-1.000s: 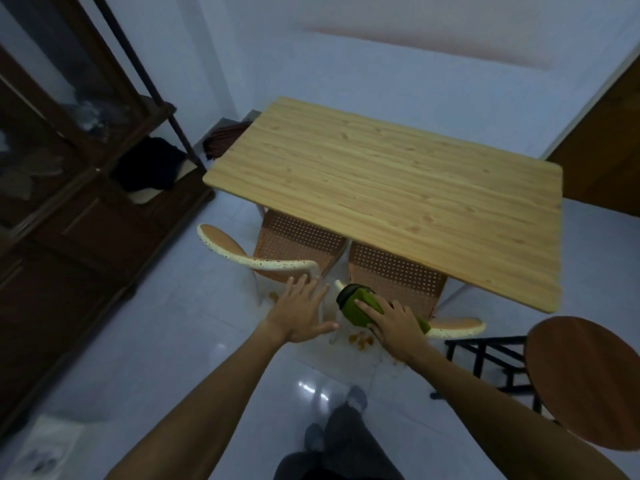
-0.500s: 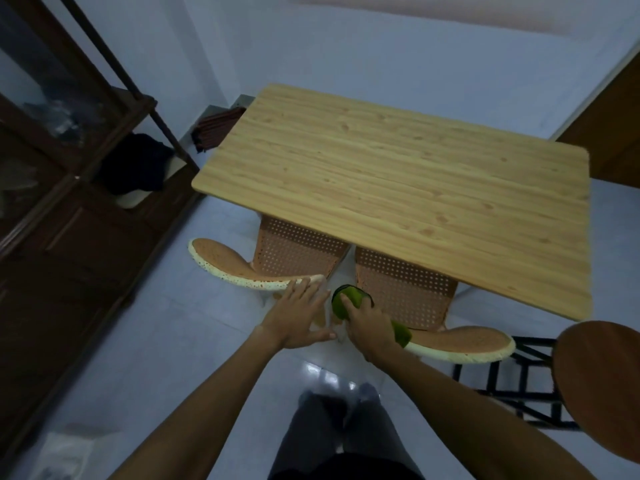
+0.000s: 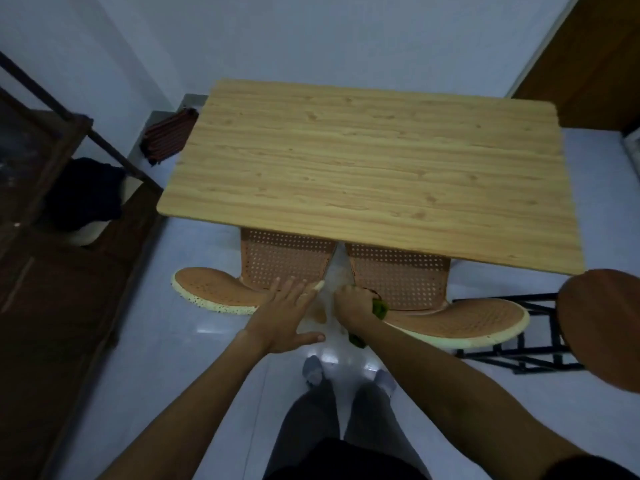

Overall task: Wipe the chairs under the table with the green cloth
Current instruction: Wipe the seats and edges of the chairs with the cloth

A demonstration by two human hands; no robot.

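Note:
Two orange perforated chairs are tucked under the light wooden table [image 3: 374, 168], their curved backrests toward me. My left hand [image 3: 287, 310] lies flat, fingers spread, on the top edge of the left chair [image 3: 221, 294]. My right hand [image 3: 353, 304] is closed around the green cloth [image 3: 379, 308] and presses it on the left end of the right chair's backrest [image 3: 460, 320]. Most of the cloth is hidden under the hand; a small green bit shows below the wrist.
A dark wooden cabinet [image 3: 52, 271] runs along the left wall. A round brown stool top [image 3: 602, 327] and a black metal frame [image 3: 519, 355] stand at the right. My legs and socked feet [image 3: 313, 370] are on the white tiled floor below.
I have stepped closer, so the view now looks down squarely on the table and chairs. My right hand has closed tighter over the cloth, hiding most of it. The left hand stays on the left chair.

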